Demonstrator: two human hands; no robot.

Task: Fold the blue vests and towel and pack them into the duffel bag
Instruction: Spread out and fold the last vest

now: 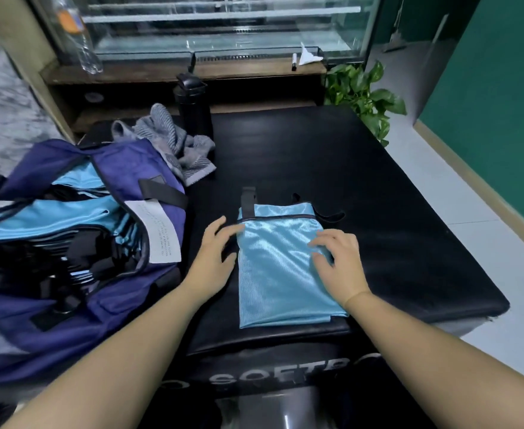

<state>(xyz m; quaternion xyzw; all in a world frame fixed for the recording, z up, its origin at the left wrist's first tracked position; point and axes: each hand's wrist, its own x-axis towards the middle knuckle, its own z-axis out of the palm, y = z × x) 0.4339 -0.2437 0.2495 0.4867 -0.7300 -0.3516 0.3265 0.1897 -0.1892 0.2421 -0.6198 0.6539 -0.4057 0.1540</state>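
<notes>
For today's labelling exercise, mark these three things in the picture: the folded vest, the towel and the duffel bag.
Vest [282,267], head view: middle of the folded light blue panel.
Towel [174,140], head view: crumpled grey striped cloth.
Duffel bag [121,168], head view: purple flap by the opening.

A folded vest [281,267] is lying on the worktop [393,212] before me, between my hands. The duffel bag [78,243] is sitting to its left, holding more vests [53,212]; the towel [174,144] is lying behind the bag.
</notes>
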